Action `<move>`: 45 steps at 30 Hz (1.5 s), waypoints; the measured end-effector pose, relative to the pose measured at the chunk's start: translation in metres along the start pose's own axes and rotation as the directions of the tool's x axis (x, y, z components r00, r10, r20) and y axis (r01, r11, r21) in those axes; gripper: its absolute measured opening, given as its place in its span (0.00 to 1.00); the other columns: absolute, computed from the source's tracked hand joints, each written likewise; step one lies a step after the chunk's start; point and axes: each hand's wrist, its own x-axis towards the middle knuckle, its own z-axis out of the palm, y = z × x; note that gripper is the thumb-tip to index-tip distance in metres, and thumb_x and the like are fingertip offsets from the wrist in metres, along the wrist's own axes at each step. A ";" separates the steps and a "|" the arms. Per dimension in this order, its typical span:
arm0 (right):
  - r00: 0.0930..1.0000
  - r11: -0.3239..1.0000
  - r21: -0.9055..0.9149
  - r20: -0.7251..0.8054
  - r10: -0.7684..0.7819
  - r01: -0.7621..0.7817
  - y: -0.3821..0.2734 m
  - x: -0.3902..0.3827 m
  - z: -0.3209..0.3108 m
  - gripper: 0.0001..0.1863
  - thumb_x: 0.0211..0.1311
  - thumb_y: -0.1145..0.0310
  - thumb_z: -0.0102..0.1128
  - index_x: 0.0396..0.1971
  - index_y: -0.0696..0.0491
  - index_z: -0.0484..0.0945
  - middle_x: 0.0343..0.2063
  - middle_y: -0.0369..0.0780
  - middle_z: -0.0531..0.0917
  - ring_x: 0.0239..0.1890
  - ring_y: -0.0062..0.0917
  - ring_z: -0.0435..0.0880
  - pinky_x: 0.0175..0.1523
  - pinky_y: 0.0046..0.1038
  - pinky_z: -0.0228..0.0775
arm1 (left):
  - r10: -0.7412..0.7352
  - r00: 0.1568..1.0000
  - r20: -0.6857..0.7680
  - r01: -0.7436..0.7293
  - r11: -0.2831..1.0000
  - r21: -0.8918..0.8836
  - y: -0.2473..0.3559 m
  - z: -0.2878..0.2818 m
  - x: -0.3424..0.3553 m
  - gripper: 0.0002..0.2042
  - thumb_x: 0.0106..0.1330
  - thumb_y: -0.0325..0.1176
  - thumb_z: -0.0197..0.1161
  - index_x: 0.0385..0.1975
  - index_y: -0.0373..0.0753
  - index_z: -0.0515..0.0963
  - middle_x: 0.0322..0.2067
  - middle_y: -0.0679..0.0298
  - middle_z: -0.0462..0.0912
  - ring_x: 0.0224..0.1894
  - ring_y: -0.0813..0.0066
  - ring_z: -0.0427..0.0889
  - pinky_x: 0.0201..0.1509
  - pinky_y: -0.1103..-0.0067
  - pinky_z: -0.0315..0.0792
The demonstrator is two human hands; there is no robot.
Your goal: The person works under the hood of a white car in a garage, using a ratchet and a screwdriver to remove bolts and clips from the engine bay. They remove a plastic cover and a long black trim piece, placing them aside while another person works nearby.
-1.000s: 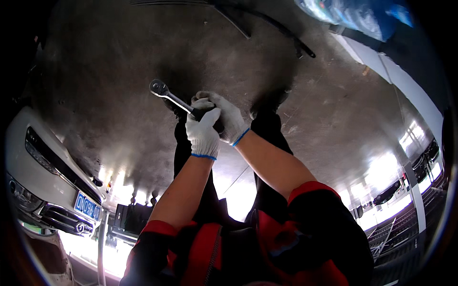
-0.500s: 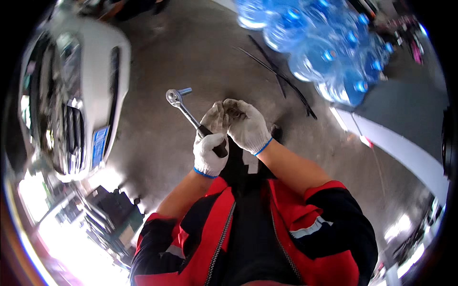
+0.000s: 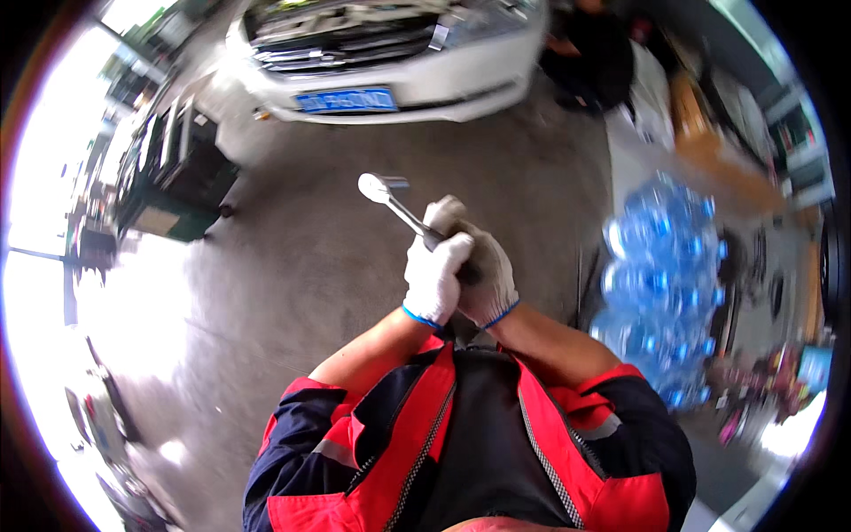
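My left hand (image 3: 433, 282), in a white knit work glove with a blue cuff, is closed on the dark handle of a ratchet wrench (image 3: 403, 214). The wrench points away from me and to the left, and a short metal stub, blurred, sticks out sideways from its round head. My right hand (image 3: 493, 285), gloved alike, presses against the left one around the handle's end. Its fingers are curled and partly hidden, and I cannot make out what lies inside them.
A white car (image 3: 461, 108) with its front end facing me stands ahead. A dark tool cart (image 3: 182, 199) is at the left. Large blue water bottles (image 3: 651, 284) crowd the right side. A person in dark clothes (image 3: 594, 62) is low down beside the car.
My view has turned left, so the car is now ahead and the bottles at the right. My right hand, cupped beside the left before, has closed in against it and the handle.
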 end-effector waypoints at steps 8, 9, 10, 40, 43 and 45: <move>0.678 0.141 0.702 0.585 0.445 -0.698 0.125 0.127 0.133 0.15 0.74 0.63 0.44 0.54 0.51 0.72 0.43 0.37 0.75 0.49 0.22 0.76 0.55 0.27 0.70 | 0.341 0.907 -0.246 -0.181 0.845 0.504 0.053 -0.185 0.021 0.24 0.51 0.34 0.68 0.51 0.36 0.81 0.60 0.49 0.77 0.73 0.47 0.63 0.75 0.59 0.58; 0.618 0.023 0.708 0.598 0.510 -0.705 0.141 0.141 0.148 0.14 0.73 0.63 0.46 0.53 0.50 0.72 0.41 0.37 0.75 0.49 0.21 0.75 0.54 0.27 0.70 | 0.358 0.890 -0.284 -0.162 0.829 0.536 0.057 -0.208 0.024 0.23 0.50 0.33 0.69 0.49 0.36 0.82 0.58 0.50 0.78 0.73 0.48 0.64 0.74 0.59 0.58; 0.560 -0.085 0.719 0.604 0.567 -0.690 0.154 0.153 0.162 0.13 0.73 0.63 0.48 0.52 0.49 0.72 0.40 0.36 0.75 0.48 0.20 0.75 0.52 0.26 0.70 | 0.367 0.875 -0.314 -0.154 0.828 0.540 0.061 -0.227 0.028 0.23 0.50 0.33 0.69 0.49 0.36 0.82 0.58 0.50 0.78 0.73 0.48 0.64 0.74 0.59 0.58; -0.646 0.888 -0.279 0.612 0.457 0.365 0.386 0.636 0.700 0.18 0.61 0.69 0.58 0.51 0.58 0.77 0.38 0.46 0.82 0.36 0.38 0.83 0.40 0.33 0.76 | -0.856 -0.378 -0.353 0.004 0.379 -0.925 -0.284 -0.860 -0.142 0.11 0.66 0.36 0.65 0.24 0.43 0.73 0.14 0.65 0.68 0.17 0.64 0.70 0.22 0.65 0.68; -0.665 0.894 -0.276 0.598 0.448 0.354 0.438 0.659 0.734 0.17 0.63 0.69 0.57 0.50 0.58 0.77 0.36 0.45 0.81 0.35 0.36 0.82 0.39 0.32 0.75 | -0.879 -0.316 -0.356 -0.181 0.425 -0.887 -0.262 -0.924 -0.110 0.12 0.67 0.34 0.59 0.21 0.47 0.66 0.13 0.68 0.61 0.12 0.71 0.61 0.15 0.74 0.58; -0.686 0.909 -0.262 0.597 0.416 0.323 0.462 0.681 0.759 0.16 0.63 0.68 0.57 0.50 0.58 0.77 0.36 0.44 0.81 0.34 0.34 0.81 0.38 0.31 0.74 | -0.870 -0.317 -0.378 -0.274 0.465 -0.841 -0.240 -0.983 -0.101 0.12 0.65 0.34 0.58 0.21 0.48 0.65 0.13 0.68 0.61 0.13 0.73 0.60 0.16 0.74 0.58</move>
